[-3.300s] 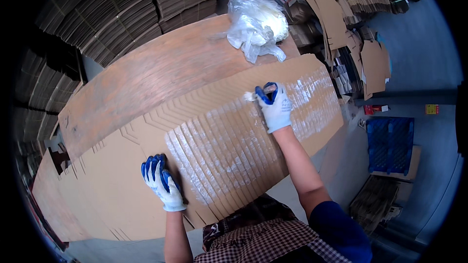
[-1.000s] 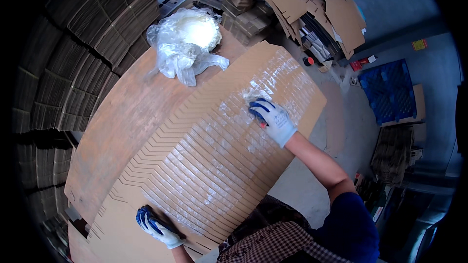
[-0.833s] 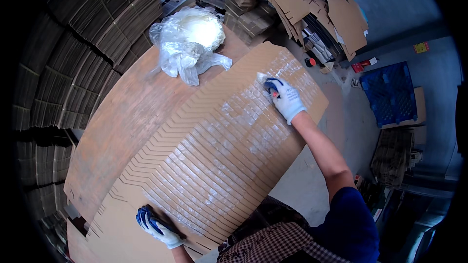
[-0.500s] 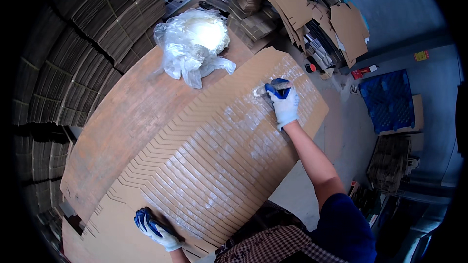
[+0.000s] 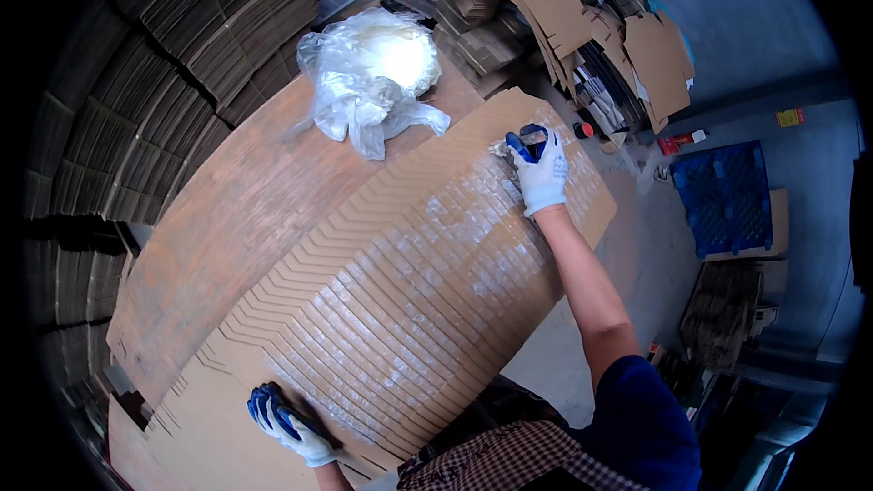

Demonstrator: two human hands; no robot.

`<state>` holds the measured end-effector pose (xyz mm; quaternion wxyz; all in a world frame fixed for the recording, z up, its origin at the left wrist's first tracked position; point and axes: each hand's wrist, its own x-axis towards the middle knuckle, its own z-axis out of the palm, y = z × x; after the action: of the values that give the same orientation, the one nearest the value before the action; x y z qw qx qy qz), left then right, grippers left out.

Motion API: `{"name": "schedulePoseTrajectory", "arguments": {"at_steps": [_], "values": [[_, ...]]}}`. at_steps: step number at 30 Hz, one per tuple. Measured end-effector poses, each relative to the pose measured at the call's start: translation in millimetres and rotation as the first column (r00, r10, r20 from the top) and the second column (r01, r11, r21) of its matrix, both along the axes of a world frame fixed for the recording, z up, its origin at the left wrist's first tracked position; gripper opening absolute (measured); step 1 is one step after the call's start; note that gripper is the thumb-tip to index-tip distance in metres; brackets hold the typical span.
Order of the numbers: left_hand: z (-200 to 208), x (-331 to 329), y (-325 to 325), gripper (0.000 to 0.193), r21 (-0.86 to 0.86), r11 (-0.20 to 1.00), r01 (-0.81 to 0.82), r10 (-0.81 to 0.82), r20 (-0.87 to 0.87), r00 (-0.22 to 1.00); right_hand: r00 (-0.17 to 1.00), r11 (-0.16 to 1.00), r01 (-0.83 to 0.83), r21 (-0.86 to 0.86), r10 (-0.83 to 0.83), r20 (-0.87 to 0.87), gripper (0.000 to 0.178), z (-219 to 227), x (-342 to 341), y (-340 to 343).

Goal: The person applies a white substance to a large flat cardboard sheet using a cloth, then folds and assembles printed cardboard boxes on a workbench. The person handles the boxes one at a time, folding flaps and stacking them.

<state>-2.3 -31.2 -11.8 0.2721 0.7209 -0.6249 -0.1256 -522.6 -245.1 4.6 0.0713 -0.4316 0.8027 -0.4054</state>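
A fanned row of overlapping brown cardboard sheets (image 5: 382, 300) lies across the table, with whitish wet paste streaked over the exposed strips. Toward its far right end, my right hand (image 5: 543, 168), in a white glove with blue-coated fingers, is closed on a flat greyish piece (image 5: 527, 140). The fingers mostly cover that piece, so its kind is unclear; whitish paste shows beside it. My left hand (image 5: 289, 427), gloved alike, rests on the cardboard at the near left end, fingers stretched out and no object visible in it.
A clear plastic bag with a white mass (image 5: 377, 73) sits on the far part of the wooden table (image 5: 227, 209). Tied cardboard stacks (image 5: 182, 64) rise on the left. More cardboard (image 5: 655, 64) stands behind on the right, and a blue pallet (image 5: 725, 198) leans on the right wall.
My right hand has moved slightly away and to the right over the sheets, together with the piece it grips. My left hand stays in place. The whole view has shifted a little.
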Motion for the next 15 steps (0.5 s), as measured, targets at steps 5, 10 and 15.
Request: {"name": "schedulePoseTrajectory", "arguments": {"at_steps": [5,10,15], "values": [[-9,3,3,0.04,-0.03,0.999,0.017,-0.019,-0.075,0.997,0.95,0.993,-0.062,0.098,0.088,-0.298,0.038,-10,7,8],[-1,6,2,0.034,0.003,0.999,0.039,-0.039,-0.024,0.999,0.972,0.989,-0.12,0.09,0.135,-0.191,0.043,12,47,20],[-1,4,1,0.033,-0.033,0.999,0.034,-0.036,-0.049,0.998,0.919,0.921,-0.389,0.01,0.389,-0.067,0.036,14,126,44]]}}
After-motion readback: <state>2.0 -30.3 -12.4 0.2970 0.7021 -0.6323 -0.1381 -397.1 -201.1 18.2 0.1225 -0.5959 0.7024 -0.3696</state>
